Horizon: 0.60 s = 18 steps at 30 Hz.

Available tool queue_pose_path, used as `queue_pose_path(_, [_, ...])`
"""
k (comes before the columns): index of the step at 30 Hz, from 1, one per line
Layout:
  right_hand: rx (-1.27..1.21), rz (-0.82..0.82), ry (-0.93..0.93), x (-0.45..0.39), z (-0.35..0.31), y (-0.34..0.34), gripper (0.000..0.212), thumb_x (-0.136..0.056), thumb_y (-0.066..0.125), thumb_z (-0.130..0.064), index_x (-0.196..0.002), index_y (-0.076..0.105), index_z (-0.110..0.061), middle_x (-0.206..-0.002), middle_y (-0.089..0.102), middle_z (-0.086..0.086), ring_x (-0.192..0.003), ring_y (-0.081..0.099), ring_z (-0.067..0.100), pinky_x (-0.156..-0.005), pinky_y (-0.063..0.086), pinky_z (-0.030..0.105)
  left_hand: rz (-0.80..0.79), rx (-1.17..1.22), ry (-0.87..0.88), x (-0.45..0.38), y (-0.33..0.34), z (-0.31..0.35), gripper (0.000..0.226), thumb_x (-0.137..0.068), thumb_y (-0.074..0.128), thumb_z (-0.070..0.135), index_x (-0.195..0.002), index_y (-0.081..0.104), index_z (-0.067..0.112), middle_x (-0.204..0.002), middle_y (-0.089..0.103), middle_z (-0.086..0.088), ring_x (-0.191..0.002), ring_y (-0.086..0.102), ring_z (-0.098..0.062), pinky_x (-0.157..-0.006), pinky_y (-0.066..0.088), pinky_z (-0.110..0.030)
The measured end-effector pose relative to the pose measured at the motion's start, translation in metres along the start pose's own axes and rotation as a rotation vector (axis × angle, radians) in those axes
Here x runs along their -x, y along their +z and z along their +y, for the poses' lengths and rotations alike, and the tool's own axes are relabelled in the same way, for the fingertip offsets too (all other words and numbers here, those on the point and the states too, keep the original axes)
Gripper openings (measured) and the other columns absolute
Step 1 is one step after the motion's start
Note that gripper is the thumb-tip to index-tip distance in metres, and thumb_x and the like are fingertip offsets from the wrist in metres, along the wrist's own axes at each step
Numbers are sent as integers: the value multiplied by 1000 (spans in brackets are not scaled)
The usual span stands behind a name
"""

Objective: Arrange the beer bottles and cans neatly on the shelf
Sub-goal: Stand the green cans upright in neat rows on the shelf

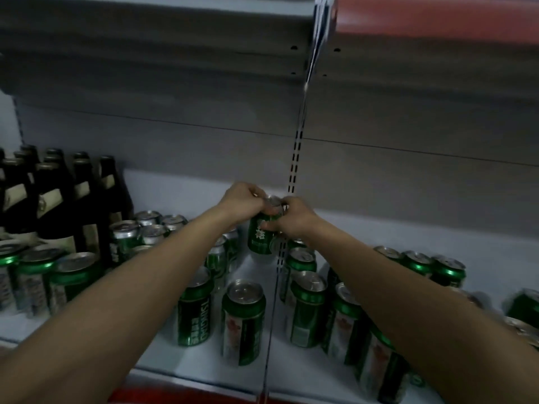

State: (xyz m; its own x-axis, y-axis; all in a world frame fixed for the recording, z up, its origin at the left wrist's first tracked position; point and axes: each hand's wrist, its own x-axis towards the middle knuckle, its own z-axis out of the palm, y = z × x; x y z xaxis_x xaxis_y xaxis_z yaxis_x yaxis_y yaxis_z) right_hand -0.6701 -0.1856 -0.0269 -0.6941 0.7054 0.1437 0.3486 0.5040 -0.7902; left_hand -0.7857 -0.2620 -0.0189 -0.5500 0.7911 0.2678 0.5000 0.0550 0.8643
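**Two hands close on one green can at the back of the shelf**

A green beer can (pixel 263 235) is held upright above the white shelf (pixel 175 188), near the back panel and just left of the slotted upright (pixel 294 164) that divides the two bays. The left hand (pixel 245 199) curls over its silver top from the left; the right hand (pixel 291 217) wraps its upper wall from the right, thumb lying across the green label. Both hands grip the can, so its lid and shoulder are mostly hidden and only the lower label shows. Whether its base touches the shelf cannot be told.

Below and in front, loose green cans (pixel 243 319) stand in uneven rows on both sides of the divider, several masked by the two forearms. More cans (pixel 420 265) line the right bay, the nearest blurred and cut off at the frame edge. At far left, dark beer bottles (pixel 55 196) stand packed together, their labels too dim to read. The upper shelf is smeared by motion blur.
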Motion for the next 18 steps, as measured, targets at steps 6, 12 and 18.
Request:
queue_pose_path(6, [221, -39, 94, -32, 16, 33, 40, -83, 76, -10, -117, 55, -2, -105, 57, 9, -99, 58, 23, -74, 47, 28, -27, -284, 51, -16, 9, -39, 12, -82, 69, 11, -83, 70, -1, -88, 69, -16, -77, 57, -21, -58, 40, -25])
queue_pose_path(12, [385, -50, 145, -54, 29, 57, 32, -82, 78, -22, -76, 48, -13, -72, 51, 1, -79, 55, 20, -56, 41, 25, -129, -606, 71, -36, 11, -62, 21, -89, 59, 19, -95, 68, 1, -102, 68, -17, -101, 61, -33, -87, 53, -40])
queue_pose_path(18, [421, -147, 170, -70, 38, 69, 36, -83, 75, -14, -113, 64, 2, -103, 68, 16, -83, 59, 20, -77, 55, 31, -207, -842, 91, -45, 16, -76, 30, -94, 50, 19, -120, 60, 5, -124, 55, -16, -124, 40, -34, -94, 43, -41])
